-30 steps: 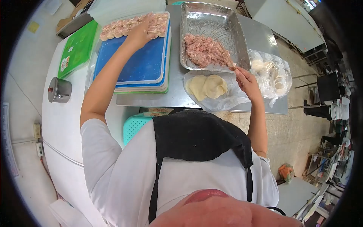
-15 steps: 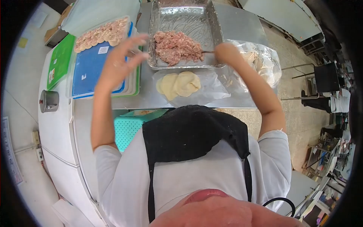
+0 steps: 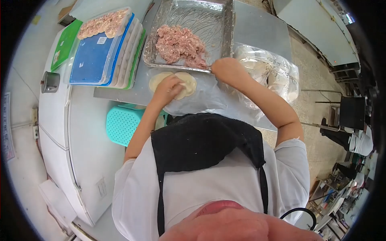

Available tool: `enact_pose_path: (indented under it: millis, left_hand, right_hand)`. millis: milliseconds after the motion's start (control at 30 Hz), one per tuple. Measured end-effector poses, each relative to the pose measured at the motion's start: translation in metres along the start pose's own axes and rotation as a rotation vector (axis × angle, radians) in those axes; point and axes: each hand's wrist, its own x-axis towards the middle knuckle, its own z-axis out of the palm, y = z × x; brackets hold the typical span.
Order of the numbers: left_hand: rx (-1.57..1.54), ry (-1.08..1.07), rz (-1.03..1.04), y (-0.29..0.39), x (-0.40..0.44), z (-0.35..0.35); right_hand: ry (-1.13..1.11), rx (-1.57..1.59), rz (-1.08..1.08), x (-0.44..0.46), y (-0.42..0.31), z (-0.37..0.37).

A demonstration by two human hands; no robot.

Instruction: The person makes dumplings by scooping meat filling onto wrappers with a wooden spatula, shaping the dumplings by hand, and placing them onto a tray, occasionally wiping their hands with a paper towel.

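Round, pale dumpling wrappers (image 3: 189, 85) lie overlapping on a sheet of clear plastic (image 3: 201, 102). My left hand (image 3: 168, 89) is down on them, its fingers curled and pinching at a wrapper. Just beyond is a metal tray (image 3: 230, 32) with a mound of minced meat filling (image 3: 179, 44) in its near left part. My right hand (image 3: 228, 71) is closed at the tray's near right corner around a thin metal utensil (image 3: 208, 67). The utensil's tip meets the edge of the filling; my fist hides most of it.
On the left stand stacked plastic boxes with blue and green edges (image 3: 102, 60), the top one holding rows of filled dumplings (image 3: 103, 25). A plastic bag of pale wrappers (image 3: 273, 76) is at right. A metal pot (image 3: 50, 82) and a turquoise basket (image 3: 122, 124) are at left.
My left hand has come down from beside the boxes onto the wrappers. My right hand has moved left and nearer, drawing some filling to the tray's near edge. The whole view has turned slightly.
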Motion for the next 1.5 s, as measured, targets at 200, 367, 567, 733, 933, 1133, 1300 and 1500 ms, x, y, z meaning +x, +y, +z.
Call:
enact_pose_path:
  millis: [200, 367, 567, 733, 933, 1133, 1300, 1500]
  left_hand:
    - [-0.945, 0.302, -0.416, -0.02, -0.013, -0.02]
    - [-0.74, 0.32, -0.345, -0.003, -0.003, -0.041]
    - [-0.733, 0.063, -0.245, 0.01, 0.003, -0.063]
    - [-0.371, 0.149, -0.185, 0.007, 0.01, -0.071]
    - [-1.534, 0.214, -0.234, -0.009, 0.017, -0.096]
    - [-1.47, 0.569, -0.271, 0.006, 0.05, -0.111]
    - [-1.482, 0.651, -0.273, -0.013, 0.055, -0.117]
    - [-1.499, 0.721, -0.272, -0.042, 0.063, -0.093]
  right_hand:
    - [-0.158, -0.011, 0.108, 0.01, 0.026, -0.016]
    - [0.004, -0.003, -0.04, 0.002, -0.006, 0.005]
    - [-0.106, 0.007, 0.169, 0.023, 0.023, 0.002]
    - [-0.032, 0.24, 0.161, 0.028, -0.005, 0.034]
    - [-0.217, 1.015, 0.325, 0.021, 0.004, -0.004]
    - [-0.008, 0.784, 0.485, 0.033, -0.003, -0.046]
    - [-0.308, 0.128, 0.461, 0.034, -0.004, -0.015]
    - [-0.149, 0.511, 0.387, 0.024, -0.026, 0.005]
